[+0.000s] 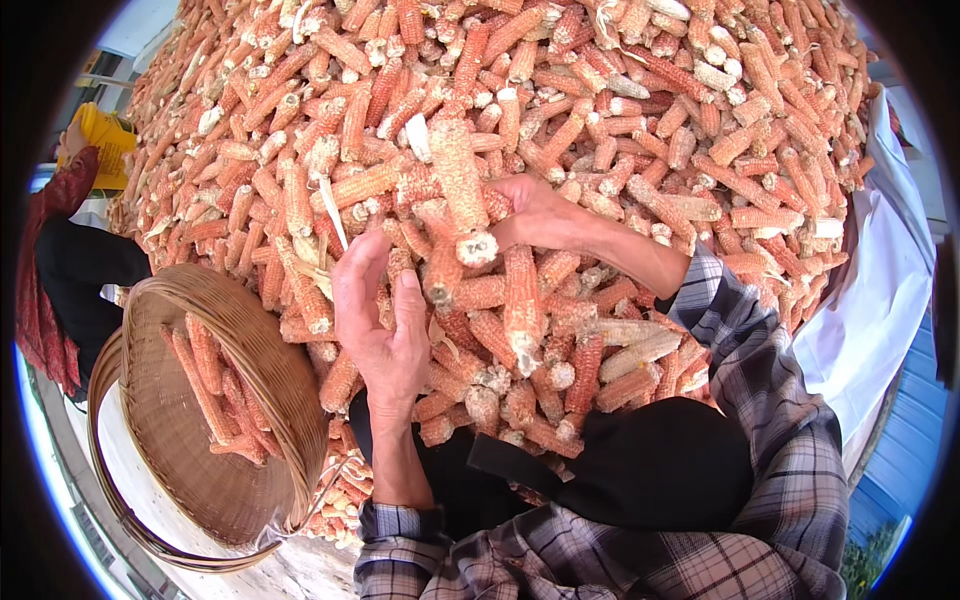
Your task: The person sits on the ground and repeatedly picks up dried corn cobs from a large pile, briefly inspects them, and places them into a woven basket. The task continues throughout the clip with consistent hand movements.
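A huge heap of bare reddish corn cobs (360,112) lies before me. My left hand (382,315) is raised palm up over the heap, thumb and fingers apart around a standing cob behind it; whether it touches that cob is unclear. My right hand (536,214) reaches in from the right, its fingers partly hidden behind a large pale cob (456,176); whether they hold a cob cannot be made out. A woven wicker basket (202,465) stands tilted to the left, with several cobs (214,375) inside.
At the far left another person's arm in a red sleeve (64,187) reaches to a yellow bucket (109,146). White sheeting (870,300) borders the heap on the right. My black-clad knee (667,465) is at the heap's near edge.
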### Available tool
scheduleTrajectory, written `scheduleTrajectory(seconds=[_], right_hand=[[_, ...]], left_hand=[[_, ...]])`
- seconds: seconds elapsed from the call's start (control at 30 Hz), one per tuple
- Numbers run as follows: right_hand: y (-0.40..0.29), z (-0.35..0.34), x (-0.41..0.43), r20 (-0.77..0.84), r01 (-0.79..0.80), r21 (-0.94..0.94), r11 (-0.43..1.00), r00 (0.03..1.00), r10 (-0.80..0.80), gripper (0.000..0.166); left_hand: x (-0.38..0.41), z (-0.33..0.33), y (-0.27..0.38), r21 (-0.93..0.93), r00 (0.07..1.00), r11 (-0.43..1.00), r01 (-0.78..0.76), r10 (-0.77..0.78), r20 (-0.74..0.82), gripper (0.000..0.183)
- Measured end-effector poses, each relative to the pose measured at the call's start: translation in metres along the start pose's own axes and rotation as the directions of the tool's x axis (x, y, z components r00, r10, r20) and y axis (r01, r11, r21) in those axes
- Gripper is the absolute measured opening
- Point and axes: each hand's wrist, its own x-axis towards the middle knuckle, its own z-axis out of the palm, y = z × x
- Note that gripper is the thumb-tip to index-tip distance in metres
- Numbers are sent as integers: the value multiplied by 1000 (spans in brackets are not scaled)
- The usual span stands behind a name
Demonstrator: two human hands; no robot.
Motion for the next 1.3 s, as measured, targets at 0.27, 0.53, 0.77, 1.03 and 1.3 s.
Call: scheduleTrajectory(seconds=[0.27, 0.53, 0.77, 1.03, 1.3], right_hand=[[-69, 45, -44, 203, 372, 338, 864, 868, -453, 43], [-86, 33, -42, 152, 301, 627, 719, 857, -492, 46], [-8, -80, 0, -285, -52, -302, 952, 958, -38, 48], [60, -114, 43, -639, -387, -117, 915, 734, 229, 34], [95, -106, 65, -539, 76, 694, 716, 714, 446, 52]], left_hand=[[6, -24, 28, -82, 993, 994, -78, 70, -94, 38], [28, -12, 44, -319, 965, 921, 225, -166, 202, 73], [28, -10, 0, -745, 932, 577, 335, -321, 171, 37], [33, -12, -9, -924, 918, 197, 329, -295, 264, 51], [32, -21, -16, -942, 913, 116, 314, -308, 267, 52]])
